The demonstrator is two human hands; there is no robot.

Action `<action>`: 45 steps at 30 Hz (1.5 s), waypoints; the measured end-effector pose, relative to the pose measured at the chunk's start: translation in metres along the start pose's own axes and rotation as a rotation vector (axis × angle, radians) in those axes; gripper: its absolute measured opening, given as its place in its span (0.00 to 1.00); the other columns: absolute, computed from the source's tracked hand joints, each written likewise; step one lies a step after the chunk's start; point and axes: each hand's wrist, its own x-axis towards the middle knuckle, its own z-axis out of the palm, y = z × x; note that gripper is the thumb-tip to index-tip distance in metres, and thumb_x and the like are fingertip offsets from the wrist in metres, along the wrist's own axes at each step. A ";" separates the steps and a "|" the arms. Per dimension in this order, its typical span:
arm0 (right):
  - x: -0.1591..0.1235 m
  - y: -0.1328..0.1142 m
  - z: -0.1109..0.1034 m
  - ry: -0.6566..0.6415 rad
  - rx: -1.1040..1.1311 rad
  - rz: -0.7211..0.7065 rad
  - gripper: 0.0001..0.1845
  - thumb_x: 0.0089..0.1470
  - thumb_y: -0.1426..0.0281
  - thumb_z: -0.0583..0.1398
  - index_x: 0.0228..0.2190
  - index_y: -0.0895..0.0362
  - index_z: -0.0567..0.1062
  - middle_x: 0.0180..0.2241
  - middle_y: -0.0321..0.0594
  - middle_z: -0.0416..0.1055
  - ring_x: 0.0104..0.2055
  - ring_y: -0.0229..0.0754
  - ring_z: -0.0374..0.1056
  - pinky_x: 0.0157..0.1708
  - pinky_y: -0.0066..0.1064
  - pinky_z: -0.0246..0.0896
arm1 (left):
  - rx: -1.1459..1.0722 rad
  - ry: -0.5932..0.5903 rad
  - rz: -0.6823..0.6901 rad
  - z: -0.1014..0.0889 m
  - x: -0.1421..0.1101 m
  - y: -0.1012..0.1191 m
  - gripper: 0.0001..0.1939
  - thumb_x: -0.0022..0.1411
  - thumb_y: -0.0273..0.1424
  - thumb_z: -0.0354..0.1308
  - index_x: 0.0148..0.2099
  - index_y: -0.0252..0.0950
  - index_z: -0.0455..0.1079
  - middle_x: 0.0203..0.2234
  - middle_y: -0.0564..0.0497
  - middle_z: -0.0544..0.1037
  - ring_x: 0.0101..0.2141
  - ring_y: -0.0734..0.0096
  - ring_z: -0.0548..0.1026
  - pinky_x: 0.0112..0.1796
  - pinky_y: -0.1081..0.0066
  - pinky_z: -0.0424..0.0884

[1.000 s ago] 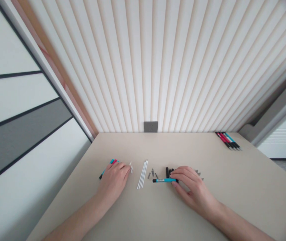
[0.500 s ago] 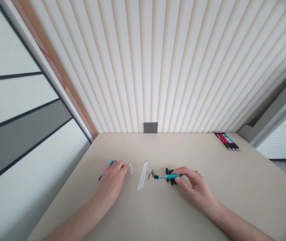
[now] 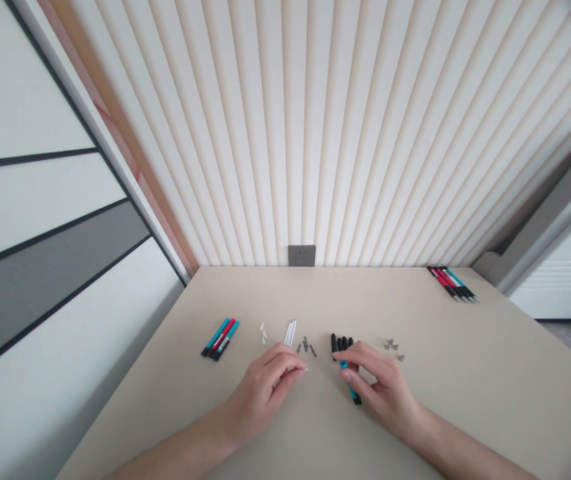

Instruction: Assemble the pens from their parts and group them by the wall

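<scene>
While the right hand [image 3: 383,381] grips a teal pen [image 3: 352,393], markings unreadable

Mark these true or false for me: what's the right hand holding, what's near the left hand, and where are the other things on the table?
1. The right hand holds a teal pen. True.
2. Black pen pieces lie just beyond the right hand. True.
3. The left hand is right in front of the white rods. True.
4. The wall socket sits on top of the table. False: it is on the wall, just above the table's far edge.
5. The pen bundle in the far right corner is all one colour. False: it mixes red, teal and black.
</scene>
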 end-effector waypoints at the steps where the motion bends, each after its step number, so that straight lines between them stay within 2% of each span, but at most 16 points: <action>1: 0.000 -0.002 0.002 -0.045 -0.003 -0.014 0.12 0.63 0.69 0.56 0.47 0.53 0.75 0.35 0.42 0.73 0.35 0.41 0.70 0.34 0.30 0.68 | -0.025 -0.004 0.004 0.003 0.000 0.001 0.08 0.69 0.24 0.51 0.44 0.37 0.71 0.36 0.48 0.75 0.38 0.71 0.74 0.41 0.73 0.71; 6: 0.000 -0.016 0.010 -0.190 -0.023 -0.012 0.16 0.64 0.69 0.56 0.53 0.52 0.73 0.38 0.43 0.71 0.38 0.40 0.69 0.37 0.30 0.68 | -0.069 0.036 -0.001 0.008 0.001 0.005 0.08 0.68 0.24 0.53 0.44 0.37 0.73 0.36 0.47 0.74 0.37 0.71 0.74 0.40 0.74 0.70; 12: 0.000 -0.022 0.017 -0.232 -0.040 -0.011 0.17 0.65 0.66 0.55 0.54 0.53 0.72 0.36 0.42 0.70 0.36 0.40 0.68 0.35 0.29 0.68 | -0.014 0.026 0.016 0.011 0.000 0.006 0.05 0.66 0.27 0.57 0.45 0.36 0.71 0.33 0.49 0.76 0.32 0.72 0.74 0.34 0.75 0.70; 15: 0.001 -0.024 0.017 -0.239 -0.045 -0.020 0.16 0.65 0.66 0.55 0.52 0.54 0.74 0.35 0.42 0.71 0.35 0.40 0.68 0.35 0.29 0.67 | 0.046 0.037 0.058 0.011 0.002 0.008 0.01 0.65 0.28 0.59 0.39 0.36 0.71 0.28 0.51 0.77 0.30 0.71 0.73 0.34 0.73 0.70; 21: 0.001 -0.028 0.019 -0.283 -0.067 -0.024 0.13 0.65 0.65 0.56 0.47 0.54 0.76 0.35 0.42 0.72 0.36 0.41 0.69 0.36 0.30 0.67 | 0.073 0.037 0.115 0.011 0.004 0.013 0.05 0.65 0.30 0.60 0.34 0.37 0.73 0.27 0.50 0.78 0.31 0.69 0.74 0.38 0.69 0.70; 26: 0.001 -0.034 0.021 -0.272 -0.038 0.019 0.13 0.65 0.64 0.55 0.45 0.52 0.77 0.33 0.40 0.73 0.35 0.40 0.70 0.36 0.29 0.67 | 0.125 0.066 0.157 0.011 0.004 0.016 0.07 0.66 0.30 0.59 0.34 0.36 0.74 0.26 0.49 0.76 0.30 0.69 0.73 0.37 0.69 0.70; 29: 0.002 -0.035 0.020 -0.265 -0.009 0.048 0.12 0.65 0.64 0.56 0.40 0.54 0.78 0.32 0.40 0.73 0.34 0.40 0.70 0.34 0.28 0.67 | 0.161 0.072 0.220 0.010 0.000 0.015 0.06 0.66 0.31 0.59 0.42 0.37 0.76 0.27 0.49 0.75 0.30 0.70 0.72 0.36 0.70 0.70; 31: 0.002 -0.033 0.019 -0.236 0.015 0.061 0.11 0.64 0.65 0.56 0.40 0.54 0.78 0.32 0.40 0.74 0.34 0.40 0.70 0.34 0.28 0.66 | 0.154 0.067 0.230 0.008 -0.003 0.013 0.13 0.67 0.33 0.57 0.53 0.37 0.72 0.30 0.48 0.75 0.31 0.69 0.72 0.36 0.69 0.71; 33: 0.001 -0.028 0.018 -0.193 0.039 0.066 0.10 0.63 0.66 0.57 0.42 0.55 0.77 0.33 0.41 0.74 0.34 0.40 0.70 0.35 0.29 0.67 | 0.138 0.056 0.185 0.006 -0.004 0.010 0.16 0.69 0.32 0.54 0.58 0.36 0.67 0.33 0.46 0.76 0.34 0.67 0.74 0.38 0.69 0.71; 35: 0.000 -0.022 0.014 -0.113 0.053 0.059 0.11 0.63 0.66 0.57 0.43 0.55 0.77 0.34 0.42 0.74 0.34 0.40 0.71 0.35 0.29 0.68 | 0.177 0.055 0.123 0.003 -0.004 0.006 0.14 0.69 0.28 0.52 0.56 0.36 0.68 0.34 0.46 0.76 0.36 0.67 0.74 0.40 0.69 0.71; 40: -0.001 -0.010 0.000 0.137 0.039 0.055 0.10 0.63 0.69 0.57 0.45 0.53 0.76 0.34 0.43 0.76 0.35 0.42 0.73 0.34 0.31 0.69 | 0.504 0.001 0.023 -0.006 0.003 -0.012 0.09 0.68 0.26 0.52 0.46 0.38 0.73 0.34 0.48 0.78 0.36 0.64 0.74 0.41 0.63 0.68; 42: -0.001 -0.007 -0.005 0.185 0.034 0.057 0.10 0.62 0.69 0.58 0.44 0.53 0.75 0.34 0.42 0.76 0.35 0.42 0.73 0.35 0.31 0.70 | 0.592 -0.035 -0.054 -0.009 0.005 -0.019 0.09 0.67 0.27 0.53 0.46 0.38 0.72 0.35 0.48 0.78 0.37 0.61 0.75 0.41 0.61 0.67; 45: 0.000 -0.005 -0.010 0.186 0.023 0.046 0.10 0.62 0.72 0.58 0.44 0.52 0.75 0.35 0.41 0.76 0.36 0.42 0.73 0.36 0.32 0.70 | 0.664 -0.069 -0.151 -0.011 0.004 -0.025 0.09 0.67 0.29 0.54 0.48 0.38 0.71 0.37 0.48 0.79 0.40 0.57 0.75 0.43 0.57 0.66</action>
